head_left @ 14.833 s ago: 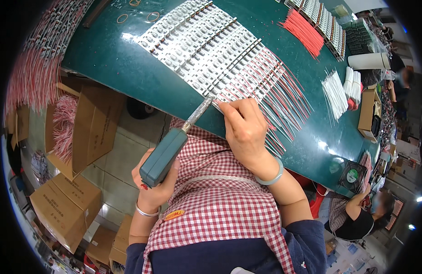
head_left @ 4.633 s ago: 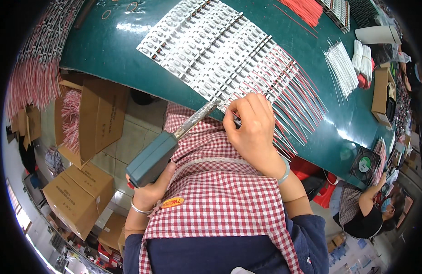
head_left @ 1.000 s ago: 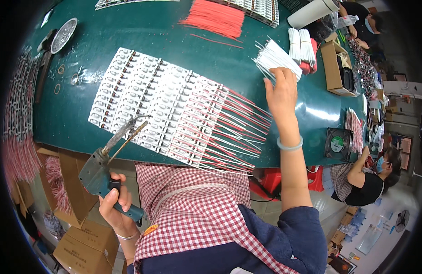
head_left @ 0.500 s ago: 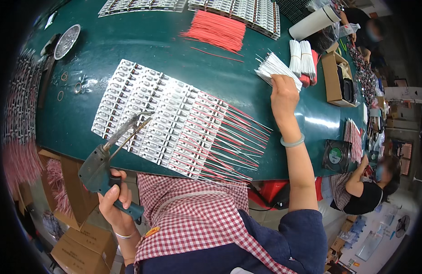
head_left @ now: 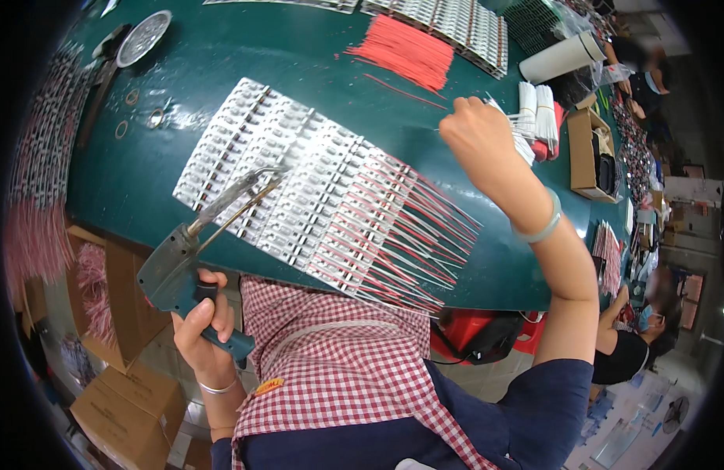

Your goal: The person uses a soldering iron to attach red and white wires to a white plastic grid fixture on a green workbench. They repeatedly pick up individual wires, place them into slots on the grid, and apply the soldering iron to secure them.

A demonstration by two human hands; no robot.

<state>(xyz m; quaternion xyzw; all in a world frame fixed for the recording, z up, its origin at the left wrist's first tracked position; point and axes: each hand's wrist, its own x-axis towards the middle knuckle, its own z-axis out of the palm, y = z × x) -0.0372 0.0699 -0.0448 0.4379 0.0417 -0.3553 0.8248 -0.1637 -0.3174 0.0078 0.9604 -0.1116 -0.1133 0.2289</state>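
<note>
Right hand (head_left: pixel 481 139) fisted on thin white wires (head_left: pixel 512 129) over dark green tabletop (head_left: pixel 299 55), left hand (head_left: pixel 205 325) clamped on teal pistol-grip soldering gun (head_left: pixel 191 266); advisable: isolate one wire, keep tip clear of white module strips (head_left: pixel 299 196).

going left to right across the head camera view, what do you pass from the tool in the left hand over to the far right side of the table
Left hand gripping the soldering gun → sheet of white parts with red wires → right hand holding white wires → open cardboard box.
</note>
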